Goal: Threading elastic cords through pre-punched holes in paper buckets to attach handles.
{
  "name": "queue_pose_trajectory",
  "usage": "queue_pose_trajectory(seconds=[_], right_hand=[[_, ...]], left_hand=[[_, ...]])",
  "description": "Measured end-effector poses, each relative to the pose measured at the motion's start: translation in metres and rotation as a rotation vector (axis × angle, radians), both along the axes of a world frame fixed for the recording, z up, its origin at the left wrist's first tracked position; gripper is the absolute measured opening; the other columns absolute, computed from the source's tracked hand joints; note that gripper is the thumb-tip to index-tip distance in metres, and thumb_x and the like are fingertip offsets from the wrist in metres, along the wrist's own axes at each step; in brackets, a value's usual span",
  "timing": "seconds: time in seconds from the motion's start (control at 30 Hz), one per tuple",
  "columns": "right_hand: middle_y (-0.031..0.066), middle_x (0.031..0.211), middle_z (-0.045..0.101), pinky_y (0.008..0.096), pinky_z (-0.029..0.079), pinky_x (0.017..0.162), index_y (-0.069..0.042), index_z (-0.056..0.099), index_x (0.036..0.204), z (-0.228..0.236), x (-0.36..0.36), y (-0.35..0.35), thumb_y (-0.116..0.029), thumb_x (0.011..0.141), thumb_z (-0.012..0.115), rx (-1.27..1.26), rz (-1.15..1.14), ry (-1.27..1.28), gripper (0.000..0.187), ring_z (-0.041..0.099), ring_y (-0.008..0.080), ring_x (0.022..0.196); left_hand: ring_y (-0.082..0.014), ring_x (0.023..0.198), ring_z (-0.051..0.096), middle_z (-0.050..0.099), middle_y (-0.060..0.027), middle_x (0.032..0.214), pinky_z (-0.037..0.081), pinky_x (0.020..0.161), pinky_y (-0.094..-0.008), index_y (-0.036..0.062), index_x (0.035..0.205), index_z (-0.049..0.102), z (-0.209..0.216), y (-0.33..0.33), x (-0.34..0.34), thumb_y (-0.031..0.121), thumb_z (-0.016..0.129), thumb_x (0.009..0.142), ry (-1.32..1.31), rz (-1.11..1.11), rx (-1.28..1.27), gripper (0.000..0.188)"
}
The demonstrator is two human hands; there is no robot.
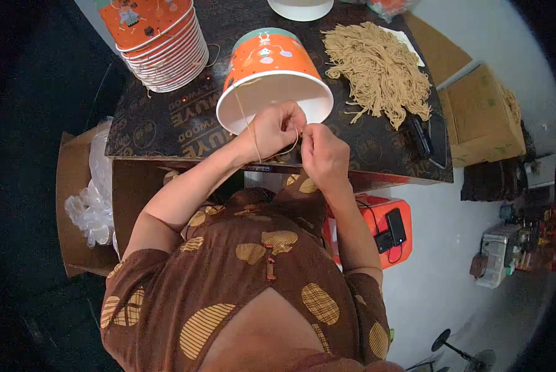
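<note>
An orange and teal paper bucket [272, 68] lies tilted on the dark table [166, 118], its white open mouth facing me. My left hand [277, 127] rests at the bucket's rim and pinches a thin tan string [246, 118] that runs up across the bucket. My right hand [322, 152] is closed on the same string right beside the left hand, fingertips touching. A pile of several tan strings [377, 68] lies to the right of the bucket.
A stack of nested orange buckets [160, 37] stands at the back left. A cardboard box with plastic bags [89, 198] sits at the left below the table, another brown box [479, 115] at the right. An orange stool carrying a black device [390, 229] is under my right arm.
</note>
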State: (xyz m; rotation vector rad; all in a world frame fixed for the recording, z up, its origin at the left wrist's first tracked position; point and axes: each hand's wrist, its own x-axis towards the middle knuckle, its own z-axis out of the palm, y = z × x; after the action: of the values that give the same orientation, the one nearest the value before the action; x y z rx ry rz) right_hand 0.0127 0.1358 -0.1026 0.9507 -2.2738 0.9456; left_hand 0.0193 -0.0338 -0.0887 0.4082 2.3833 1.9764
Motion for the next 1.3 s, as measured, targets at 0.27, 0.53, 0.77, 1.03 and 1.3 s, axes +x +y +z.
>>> queue_pose_trajectory(seconds=[0.27, 0.53, 0.77, 1.03, 1.3], right_hand=[[0.0139, 0.076, 0.061, 0.0415, 0.048, 0.056, -0.005, 0.055, 0.090, 0.001, 0.002, -0.004, -0.003, 0.079, 0.064, -0.011, -0.034, -0.066, 0.014, 0.062, 0.0340, 0.065], [0.0142, 0.068, 0.061, 0.0413, 0.048, 0.057, -0.004, 0.056, 0.095, 0.005, 0.003, 0.001, -0.002, 0.084, 0.059, -0.108, -0.005, -0.186, 0.011, 0.063, 0.0348, 0.063], [0.0137, 0.067, 0.062, 0.0413, 0.049, 0.062, -0.007, 0.057, 0.114, 0.011, 0.001, 0.003, -0.007, 0.092, 0.049, -0.013, -0.103, -0.330, 0.024, 0.064, 0.0341, 0.065], [0.0209, 0.077, 0.065, 0.0523, 0.047, 0.071, -0.013, 0.057, 0.110, 0.024, -0.013, 0.007, -0.016, 0.088, 0.053, 0.158, 0.012, -0.639, 0.022, 0.063, 0.0415, 0.078], [0.0154, 0.068, 0.065, 0.0472, 0.049, 0.066, -0.007, 0.057, 0.093, 0.025, -0.013, 0.003, -0.019, 0.090, 0.055, 0.036, 0.012, -0.640, 0.013, 0.065, 0.0375, 0.071]], left_hand=[[-0.0319, 0.074, 0.059, 0.055, -0.0143, 0.084, 0.049, 0.063, -0.0371, 0.0039, 0.099, 0.055, -0.001, 0.007, 0.004, -0.006, 0.060, 0.076, 0.641, 0.102, -0.386, 0.026], [-0.0384, 0.073, 0.059, 0.054, -0.0181, 0.082, 0.048, 0.061, -0.0431, 0.0020, 0.095, 0.051, -0.009, 0.003, -0.002, 0.000, 0.061, 0.079, 0.627, 0.126, -0.531, 0.019], [-0.0392, 0.068, 0.059, 0.055, -0.0172, 0.080, 0.048, 0.057, -0.0447, 0.0024, 0.092, 0.048, -0.011, -0.001, -0.004, 0.001, 0.058, 0.081, 0.664, 0.060, -0.531, 0.016], [-0.0358, 0.070, 0.061, 0.057, -0.0142, 0.080, 0.049, 0.058, -0.0409, 0.0030, 0.092, 0.051, -0.014, -0.001, -0.005, -0.004, 0.061, 0.077, 0.709, 0.074, -0.534, 0.019], [-0.0275, 0.069, 0.064, 0.061, -0.0114, 0.078, 0.051, 0.061, -0.0332, 0.0017, 0.089, 0.056, -0.003, -0.005, -0.003, -0.004, 0.062, 0.079, 0.519, 0.106, -0.442, 0.012]])
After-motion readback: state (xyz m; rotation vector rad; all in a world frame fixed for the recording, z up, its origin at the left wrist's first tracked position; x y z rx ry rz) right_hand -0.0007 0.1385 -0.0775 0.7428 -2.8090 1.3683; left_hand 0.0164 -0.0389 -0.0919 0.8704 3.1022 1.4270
